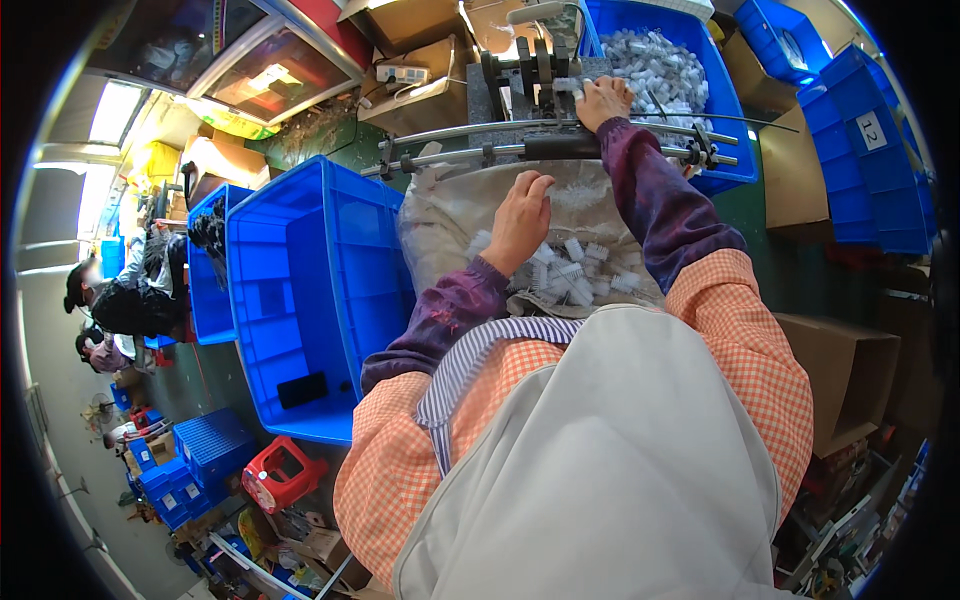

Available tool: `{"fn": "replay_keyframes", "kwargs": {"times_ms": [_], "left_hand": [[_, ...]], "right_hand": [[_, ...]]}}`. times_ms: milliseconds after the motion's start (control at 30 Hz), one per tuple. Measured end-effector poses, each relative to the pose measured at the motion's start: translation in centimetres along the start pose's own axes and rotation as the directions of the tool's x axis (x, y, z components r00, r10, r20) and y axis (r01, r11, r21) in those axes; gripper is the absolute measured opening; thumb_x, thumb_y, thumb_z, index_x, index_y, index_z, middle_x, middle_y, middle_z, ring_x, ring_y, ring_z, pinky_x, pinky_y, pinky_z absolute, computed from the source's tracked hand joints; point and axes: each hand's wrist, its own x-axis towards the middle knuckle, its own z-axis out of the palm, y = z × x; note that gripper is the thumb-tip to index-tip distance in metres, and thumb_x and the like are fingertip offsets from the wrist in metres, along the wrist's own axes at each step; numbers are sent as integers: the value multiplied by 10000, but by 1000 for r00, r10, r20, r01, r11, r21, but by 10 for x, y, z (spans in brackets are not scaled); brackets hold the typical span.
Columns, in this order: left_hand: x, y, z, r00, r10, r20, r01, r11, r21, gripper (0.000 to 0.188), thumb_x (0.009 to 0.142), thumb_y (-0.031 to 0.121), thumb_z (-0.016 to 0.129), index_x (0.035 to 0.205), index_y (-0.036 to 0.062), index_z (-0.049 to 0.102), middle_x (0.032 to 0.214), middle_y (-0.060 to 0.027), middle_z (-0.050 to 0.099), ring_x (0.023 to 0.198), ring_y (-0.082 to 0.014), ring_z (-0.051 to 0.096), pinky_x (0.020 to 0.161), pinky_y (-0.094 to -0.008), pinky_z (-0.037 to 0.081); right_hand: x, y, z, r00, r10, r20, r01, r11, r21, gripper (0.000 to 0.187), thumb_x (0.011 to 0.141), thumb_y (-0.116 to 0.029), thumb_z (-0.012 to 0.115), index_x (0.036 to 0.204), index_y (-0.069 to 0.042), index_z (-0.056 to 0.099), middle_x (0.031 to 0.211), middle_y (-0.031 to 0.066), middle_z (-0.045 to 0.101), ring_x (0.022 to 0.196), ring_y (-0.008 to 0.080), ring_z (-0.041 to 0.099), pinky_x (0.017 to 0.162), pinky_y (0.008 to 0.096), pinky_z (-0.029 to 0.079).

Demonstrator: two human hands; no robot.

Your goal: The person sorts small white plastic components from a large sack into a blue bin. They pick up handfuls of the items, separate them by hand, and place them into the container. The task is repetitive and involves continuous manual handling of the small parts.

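Observation:
My right hand [605, 103] reaches forward to a dark metal bench machine [527, 78], its fingers closed at a small translucent plastic piece [567, 85] by the machine's head. Nearer to me, my left hand [522, 222] hovers over a beige cloth [445, 215] spread across my lap. Its fingers are curled together, and what they hold, if anything, is hidden. On the cloth below lies a heap of translucent ribbed plastic pieces [570, 275]. A metal rail [460, 135] with a black sleeve runs crosswise between the machine and the cloth.
A deep blue bin [340, 230] stands close on my left. At the far right, another blue bin [735, 110] holds many similar plastic pieces [655, 70]. A thin rod [720, 118] juts over it. Cardboard boxes [835, 375], a red stool [283, 475] and stacked blue crates [865, 150] surround me.

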Motion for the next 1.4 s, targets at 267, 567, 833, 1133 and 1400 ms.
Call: {"fn": "replay_keyframes", "kwargs": {"times_ms": [267, 567, 833, 1133, 1400], "left_hand": [[2, 1, 1, 999, -47, 8, 48, 997, -53, 268, 797, 71, 559, 1058, 52, 501, 1008, -156, 514, 909, -356, 532, 747, -391, 448], [6, -7, -2, 994, -83, -76, 80, 996, -48, 209, 824, 93, 552, 1021, 29, 518, 922, -136, 565, 870, -310, 534, 756, -359, 431], [15, 10, -6, 971, -237, -30, 218, 932, -291, 157, 808, 71, 592, 948, 16, 546, 893, -124, 588, 729, -222, 582, 635, -301, 468], [31, 16, 3, 963, -256, -81, 153, 770, -619, 196, 773, 31, 663, 935, -32, 572, 950, -94, 636, 817, -97, 595, 714, -220, 492], [20, 1, -8, 949, -311, 55, 311, 950, 4, 420, 754, 272, 692, 1032, -8, 546, 960, -181, 624, 816, -283, 635, 690, -320, 503]], "right_hand": [[-1, -38, 14, 996, -55, -68, 53, 998, -38, 270, 802, -273, 476, 949, -106, 628, 1061, 95, 543, 1102, 277, 387, 924, 483, 233], [3, 20, 2, 999, -42, 11, 42, 998, -36, 269, 810, -263, 457, 982, -134, 619, 1060, 89, 565, 1068, 268, 490, 929, 488, 258], [37, 56, -26, 987, 28, 158, 6, 978, -209, 232, 812, -200, 440, 971, -140, 599, 1023, 92, 612, 972, 256, 584, 840, 466, 368], [-45, 50, -75, 828, -537, 161, 283, 648, 707, 307, 830, -176, 515, 1094, -26, 563, 922, 89, 622, 850, 164, 589, 778, 323, 441], [-26, 29, -49, 892, -443, 87, 322, 759, 565, 241, 820, -157, 533, 1029, -53, 591, 961, 132, 616, 895, 289, 580, 777, 382, 446]]}}
